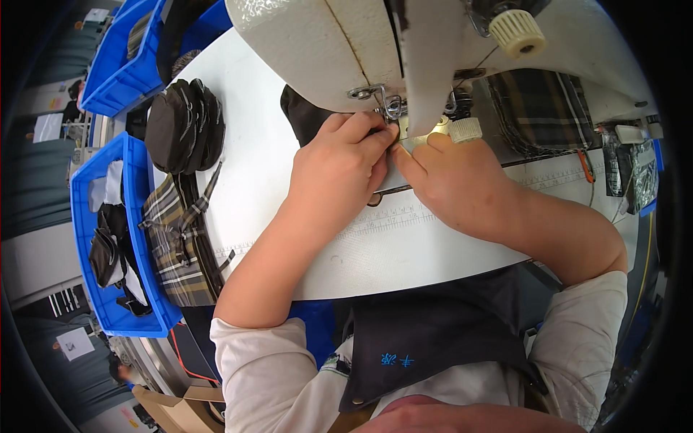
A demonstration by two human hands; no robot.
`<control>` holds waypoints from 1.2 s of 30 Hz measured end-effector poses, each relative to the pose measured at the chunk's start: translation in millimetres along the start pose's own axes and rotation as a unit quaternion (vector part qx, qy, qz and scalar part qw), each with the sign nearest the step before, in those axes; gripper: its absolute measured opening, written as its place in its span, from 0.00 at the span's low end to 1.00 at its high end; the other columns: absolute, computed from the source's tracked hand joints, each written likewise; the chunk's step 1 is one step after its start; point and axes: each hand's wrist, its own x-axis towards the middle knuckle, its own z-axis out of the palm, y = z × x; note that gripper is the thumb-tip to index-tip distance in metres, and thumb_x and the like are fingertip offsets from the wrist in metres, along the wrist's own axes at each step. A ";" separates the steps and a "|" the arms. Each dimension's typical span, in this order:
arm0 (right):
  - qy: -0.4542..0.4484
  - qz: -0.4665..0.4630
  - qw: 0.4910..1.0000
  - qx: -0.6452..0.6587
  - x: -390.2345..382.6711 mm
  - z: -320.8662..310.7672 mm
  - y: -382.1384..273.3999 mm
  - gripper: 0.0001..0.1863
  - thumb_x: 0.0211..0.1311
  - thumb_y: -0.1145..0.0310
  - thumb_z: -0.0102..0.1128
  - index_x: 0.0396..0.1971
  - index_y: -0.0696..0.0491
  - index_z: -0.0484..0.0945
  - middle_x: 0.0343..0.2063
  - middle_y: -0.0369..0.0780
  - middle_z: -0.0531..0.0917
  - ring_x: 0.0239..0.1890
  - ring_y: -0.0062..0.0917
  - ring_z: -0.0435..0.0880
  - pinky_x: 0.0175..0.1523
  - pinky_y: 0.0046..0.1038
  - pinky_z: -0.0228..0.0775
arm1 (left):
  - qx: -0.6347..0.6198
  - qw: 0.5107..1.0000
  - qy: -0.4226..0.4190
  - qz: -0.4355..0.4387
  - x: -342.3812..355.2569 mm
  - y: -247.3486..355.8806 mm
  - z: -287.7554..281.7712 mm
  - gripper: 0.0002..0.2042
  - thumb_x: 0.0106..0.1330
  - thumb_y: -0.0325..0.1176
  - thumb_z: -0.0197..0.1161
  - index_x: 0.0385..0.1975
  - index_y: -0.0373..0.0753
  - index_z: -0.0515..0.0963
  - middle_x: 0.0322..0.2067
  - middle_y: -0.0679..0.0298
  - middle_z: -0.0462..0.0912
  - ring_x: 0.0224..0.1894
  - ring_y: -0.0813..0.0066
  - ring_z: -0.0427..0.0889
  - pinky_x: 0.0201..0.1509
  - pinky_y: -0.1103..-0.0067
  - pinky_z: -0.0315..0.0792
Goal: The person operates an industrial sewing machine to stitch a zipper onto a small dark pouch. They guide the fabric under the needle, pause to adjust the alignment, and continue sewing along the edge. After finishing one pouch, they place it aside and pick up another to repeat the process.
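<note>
A white sewing machine (325, 43) stands over the work table, its metal presser foot (392, 108) just beyond my fingers. My left hand (341, 162) is closed in a pinch at the edge of a dark brown fabric piece (302, 115), which extends to the left under the machine head. Close beside it, my right hand (462, 180) has its fingers curled by the lit needle area. Whatever lies between the right fingertips is hidden by the hand. Both sets of fingertips nearly meet in front of the foot.
Stacked dark fabric pieces (180, 126) and plaid fabric (180, 252) lie at the left. Blue bins (86, 173) holding cloth stand beyond that edge. More folded plaid pieces (538, 108) rest right of the needle. An orange-handled tool (586, 167) lies at the far right.
</note>
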 end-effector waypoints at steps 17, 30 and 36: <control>0.004 0.019 0.999 0.037 4.0 2.1 1.7 0.11 0.57 0.71 0.65 0.40 0.57 0.80 0.23 0.38 0.83 0.28 0.31 0.86 0.35 0.35 0.74 | -0.004 0.999 0.011 0.041 1.4 -8.4 -1.4 0.14 0.59 0.25 0.71 0.46 0.44 0.89 0.47 0.69 0.88 0.44 0.63 0.88 0.39 0.71 0.84; 0.003 0.021 0.999 0.036 5.0 2.1 2.4 0.09 0.56 0.72 0.65 0.37 0.56 0.80 0.23 0.38 0.84 0.28 0.32 0.87 0.35 0.35 0.76 | -0.029 1.000 0.006 0.005 2.9 -4.3 3.4 0.14 0.60 0.25 0.70 0.47 0.41 0.89 0.47 0.65 0.88 0.43 0.60 0.88 0.43 0.69 0.83; 0.042 0.021 0.999 0.022 4.8 6.4 6.3 0.11 0.53 0.73 0.65 0.37 0.56 0.80 0.24 0.37 0.83 0.29 0.31 0.87 0.36 0.35 0.76 | -0.028 0.999 0.020 -0.034 1.9 2.5 9.6 0.13 0.64 0.26 0.69 0.48 0.39 0.89 0.47 0.63 0.87 0.43 0.59 0.88 0.45 0.68 0.82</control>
